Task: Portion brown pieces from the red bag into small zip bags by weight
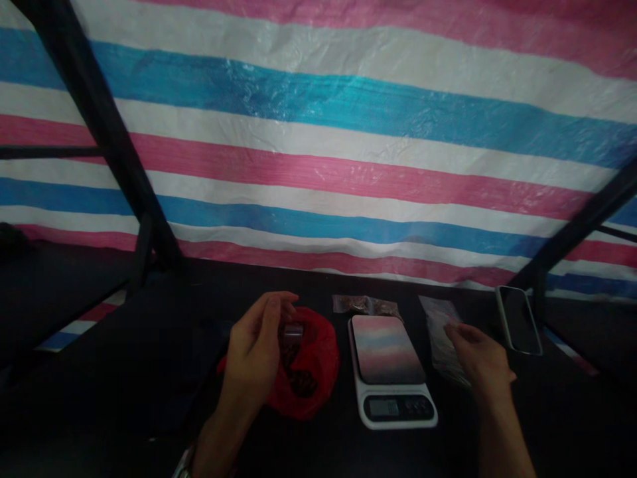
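Observation:
My left hand (pixel 256 348) hovers at the left side of a red plastic bag (pixel 326 352), fingers loosely bent and nothing visible in them. Inside the bag lie small dark brown pieces (pixel 302 383) and a small clear container (pixel 292 332). My right hand (pixel 480 358) reaches to a stack of clear plastic bags (pixel 442 335), thumb and fingertips pinched at the top bag. Between my hands stands a white kitchen scale (pixel 391 358) with a shiny plate and a lit display, whose digits are too dim to read surely.
Behind the scale are filled small clear packets (pixel 365 305). A phone (pixel 519 320) lies at the right, close to a dark frame leg (pixel 537 285). Another dark leg (pixel 142 212) slants at the left. Striped plastic sheeting (pixel 348 146) hangs behind the black table (pixel 318 445).

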